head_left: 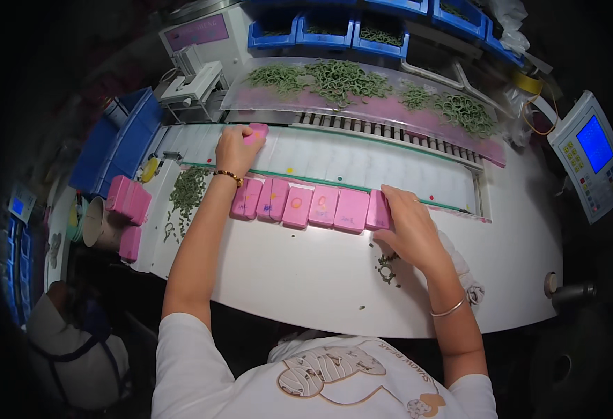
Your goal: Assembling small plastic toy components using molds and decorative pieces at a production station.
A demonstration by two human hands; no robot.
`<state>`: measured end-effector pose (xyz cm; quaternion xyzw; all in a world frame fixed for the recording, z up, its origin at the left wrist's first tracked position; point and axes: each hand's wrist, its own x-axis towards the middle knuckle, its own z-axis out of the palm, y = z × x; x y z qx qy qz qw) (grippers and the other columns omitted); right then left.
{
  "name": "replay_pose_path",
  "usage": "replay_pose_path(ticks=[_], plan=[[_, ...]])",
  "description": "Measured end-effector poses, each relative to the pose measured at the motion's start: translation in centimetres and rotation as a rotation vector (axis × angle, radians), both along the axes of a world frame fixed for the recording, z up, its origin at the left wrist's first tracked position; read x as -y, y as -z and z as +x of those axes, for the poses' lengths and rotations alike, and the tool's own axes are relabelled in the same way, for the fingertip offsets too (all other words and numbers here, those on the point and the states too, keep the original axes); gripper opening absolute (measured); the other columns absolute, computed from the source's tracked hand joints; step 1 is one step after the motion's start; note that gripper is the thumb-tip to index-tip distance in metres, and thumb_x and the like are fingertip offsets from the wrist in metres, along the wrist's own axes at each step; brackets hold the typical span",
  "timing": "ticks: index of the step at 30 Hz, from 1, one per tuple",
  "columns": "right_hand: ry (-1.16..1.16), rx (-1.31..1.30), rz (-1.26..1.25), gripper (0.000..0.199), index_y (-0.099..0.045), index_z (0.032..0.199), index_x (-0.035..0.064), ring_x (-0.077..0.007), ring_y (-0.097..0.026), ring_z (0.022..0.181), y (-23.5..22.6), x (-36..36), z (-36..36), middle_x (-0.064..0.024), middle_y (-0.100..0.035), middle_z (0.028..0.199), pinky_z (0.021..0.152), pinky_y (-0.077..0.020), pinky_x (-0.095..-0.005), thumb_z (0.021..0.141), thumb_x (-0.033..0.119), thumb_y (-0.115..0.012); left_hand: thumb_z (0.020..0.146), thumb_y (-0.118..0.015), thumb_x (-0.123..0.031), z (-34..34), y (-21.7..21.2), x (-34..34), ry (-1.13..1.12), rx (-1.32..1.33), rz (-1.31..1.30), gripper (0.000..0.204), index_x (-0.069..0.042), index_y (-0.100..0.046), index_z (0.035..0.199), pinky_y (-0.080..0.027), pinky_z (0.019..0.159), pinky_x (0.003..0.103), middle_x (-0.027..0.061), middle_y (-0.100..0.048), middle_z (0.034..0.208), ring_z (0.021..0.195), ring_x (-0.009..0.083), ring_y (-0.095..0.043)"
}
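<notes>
I see left hand (pixel 234 151) left of centre in upper half of frame, fingers closed on single pink block (pixel 258 130), by white strip (pixel 313 162). Right hand (pixel 415 234), right of centre, lies along end pink block (pixel 378 212), touching it; if grip is firm, I cannot tell. Hands are well apart. Between them, row of pink blocks (pixel 297 207) sits on white counter (pixel 306 272), mid-frame. Green rings (pixel 345 79) lie heaped at upper centre.
</notes>
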<state>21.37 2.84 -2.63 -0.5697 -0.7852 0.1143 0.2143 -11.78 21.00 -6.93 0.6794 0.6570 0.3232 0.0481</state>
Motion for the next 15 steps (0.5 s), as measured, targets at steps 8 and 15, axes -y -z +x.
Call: replay_pose_path(ticks=[8,15], plan=[[0.072,-0.134,0.059,0.071,-0.049,0.128,-0.0017,-0.0361,-0.053,0.114,-1.4,0.9,0.0,-0.019,-0.056,0.123,0.099,-0.0427,-0.0442,0.064,0.007,-0.08,0.093,-0.066,-0.024,7.7,-2.6,7.6,0.39,0.574,-0.152,0.035,-0.001,-0.063,0.119,-0.052,0.079,0.029,0.0078,-0.068,0.105,0.089,0.0158,-0.064],[-0.053,-0.411,0.201,0.077,-0.047,0.132,0.0007,-0.0298,-0.053,0.115,-3.2,4.2,-0.1,-0.015,-0.053,0.131,0.095,-0.0474,-0.0374,0.066,0.01,-0.086,0.095,-0.063,-0.012,14.0,-3.9,15.5,0.987,1.204,-0.809,0.041,0.005,-0.052,0.13,-0.054,0.081,0.028,0.0105,-0.065,0.114,0.094,0.0142,-0.065]])
